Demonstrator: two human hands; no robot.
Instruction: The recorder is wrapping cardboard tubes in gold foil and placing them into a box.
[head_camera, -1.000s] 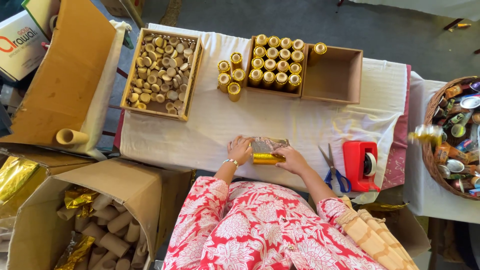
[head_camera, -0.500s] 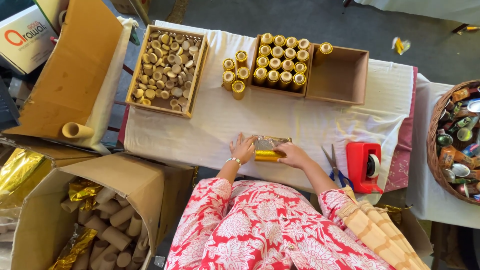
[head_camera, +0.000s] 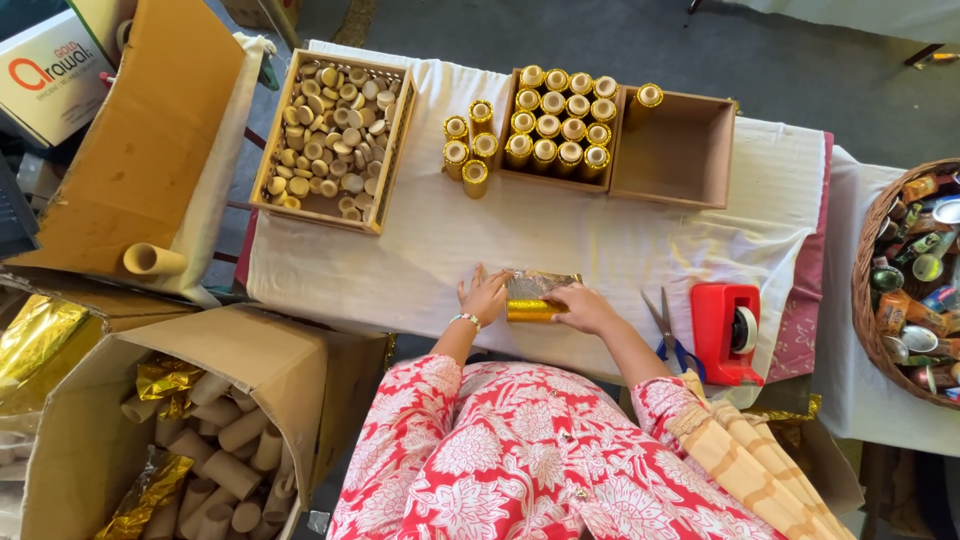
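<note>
A short tube half wrapped in gold foil (head_camera: 531, 309) lies on the white tablecloth (head_camera: 600, 240) near the front edge. The loose foil sheet (head_camera: 540, 284) spreads out behind it. My left hand (head_camera: 484, 294) presses on the tube's left end and the foil. My right hand (head_camera: 583, 308) grips the tube's right end. Both arms wear red and white floral sleeves.
A wooden tray of bare cardboard tubes (head_camera: 330, 135) stands at the back left. A wooden box (head_camera: 672, 150) holds gold-wrapped tubes (head_camera: 562, 120), more stand beside it. Scissors (head_camera: 668, 328) and a red tape dispenser (head_camera: 727, 330) lie right. A basket (head_camera: 912, 280) and cardboard boxes (head_camera: 190, 430) flank the table.
Both hands stay on the tube and foil, barely shifting. The camera view has drifted slightly; the tube sits in the same spot.
</note>
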